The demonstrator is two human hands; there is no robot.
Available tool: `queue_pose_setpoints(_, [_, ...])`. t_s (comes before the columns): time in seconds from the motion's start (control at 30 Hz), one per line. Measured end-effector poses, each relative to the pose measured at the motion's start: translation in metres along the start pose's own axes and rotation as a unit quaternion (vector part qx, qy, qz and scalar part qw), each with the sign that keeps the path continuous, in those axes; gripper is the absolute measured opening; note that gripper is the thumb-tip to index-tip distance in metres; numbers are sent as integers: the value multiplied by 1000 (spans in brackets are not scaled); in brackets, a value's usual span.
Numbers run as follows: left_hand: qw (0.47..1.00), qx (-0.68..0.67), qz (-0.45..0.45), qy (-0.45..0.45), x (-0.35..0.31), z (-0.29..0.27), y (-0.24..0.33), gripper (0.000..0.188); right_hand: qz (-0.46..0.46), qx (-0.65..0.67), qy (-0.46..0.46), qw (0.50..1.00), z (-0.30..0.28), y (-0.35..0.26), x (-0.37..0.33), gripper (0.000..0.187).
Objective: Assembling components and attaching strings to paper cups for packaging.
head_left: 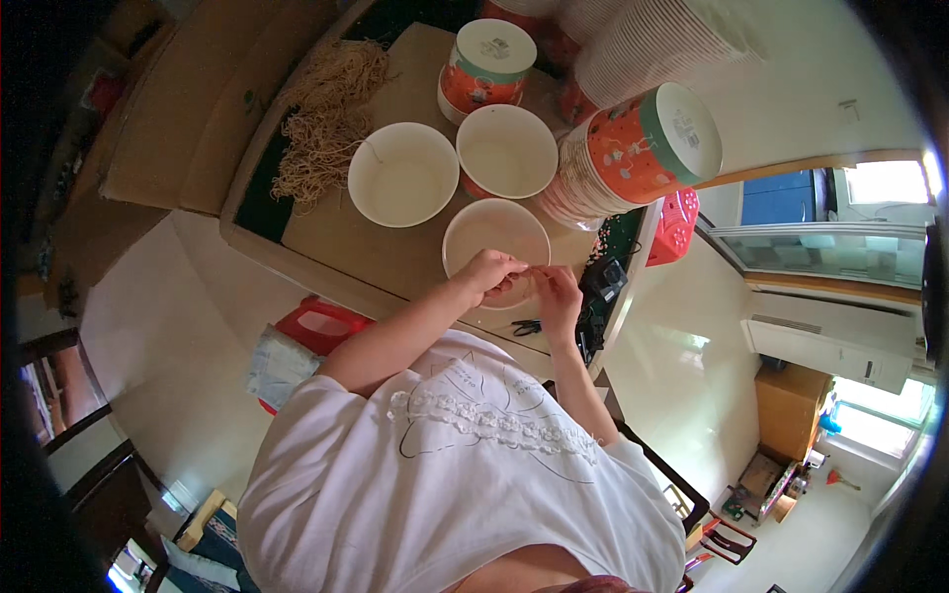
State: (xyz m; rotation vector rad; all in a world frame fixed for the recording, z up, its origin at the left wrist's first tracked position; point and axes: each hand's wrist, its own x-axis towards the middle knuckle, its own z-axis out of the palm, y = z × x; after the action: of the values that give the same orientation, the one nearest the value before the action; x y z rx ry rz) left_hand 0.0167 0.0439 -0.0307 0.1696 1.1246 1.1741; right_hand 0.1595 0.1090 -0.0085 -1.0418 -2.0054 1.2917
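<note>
My left hand and my right hand meet over the near edge of a white paper tub. The fingertips of both are pinched together, almost touching each other. Whatever lies between them is too small to make out. Behind this tub stand two more open white tubs, one at the left and one at the right. A tangled heap of thin beige strings lies at the table's far left.
Upside-down orange and green tubs and a tilted stack of tubs stand behind. A wrapped stack of white tubs rises at the back right. Black devices with cables lie by the right edge. A red container stands below the table.
</note>
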Motion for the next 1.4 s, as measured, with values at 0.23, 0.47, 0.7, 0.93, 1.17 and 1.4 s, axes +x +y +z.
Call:
queue_pose_setpoints(0.23, [997,-64,-35,16,-6,-3,2,12,-58,-11,51,997,8,-2,-12,9])
queue_pose_setpoints(0.47, [992,-107,-60,10,1,-6,-5,10,-63,-16,67,996,13,-6,-14,11])
queue_pose_setpoints(0.7, [992,-95,-70,-35,-5,-10,-1,7,-102,-62,19,993,7,-12,-19,24])
queue_pose_setpoints(0.93, [984,141,107,35,-10,-8,-5,9,63,29,-18,997,-3,-7,-14,19])
queue_pose_setpoints(1.17, [912,315,249,84,-21,-4,-1,12,94,72,-38,992,3,-1,-7,8])
queue_pose_setpoints(1.4, [959,236,136,77,-29,-3,9,11,73,60,-32,995,6,0,-6,5])
